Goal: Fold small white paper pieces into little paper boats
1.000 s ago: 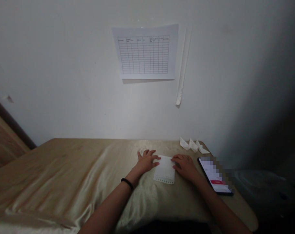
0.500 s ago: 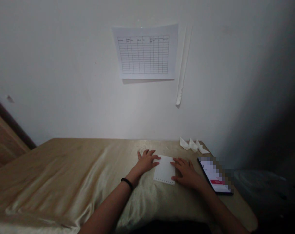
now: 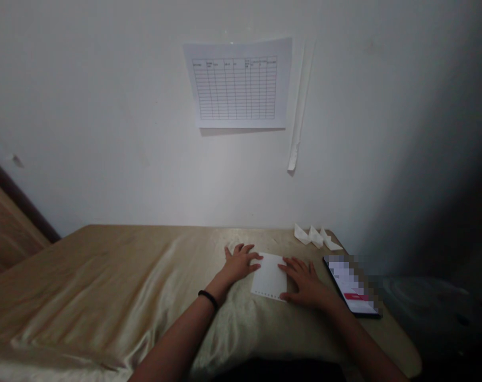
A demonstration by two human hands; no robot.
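Observation:
A small white sheet of paper (image 3: 268, 277) with a row of holes along its near edge lies flat on a table covered by a shiny beige cloth (image 3: 117, 276). My left hand (image 3: 241, 261) rests flat with fingers spread on the paper's left edge; a black band sits on that wrist. My right hand (image 3: 304, 280) lies flat on the paper's right edge, fingers stretched out, thumb near the lower right corner. Neither hand grips anything.
Three folded white paper shapes (image 3: 316, 236) sit at the table's far right by the wall. A phone (image 3: 350, 286) with a lit screen lies right of my right hand. A printed grid sheet (image 3: 237, 84) and a paper strip (image 3: 298, 122) hang on the wall.
My right hand went from curled at the paper's upper right edge to flat along its right side, sliding toward me. The left hand stayed put.

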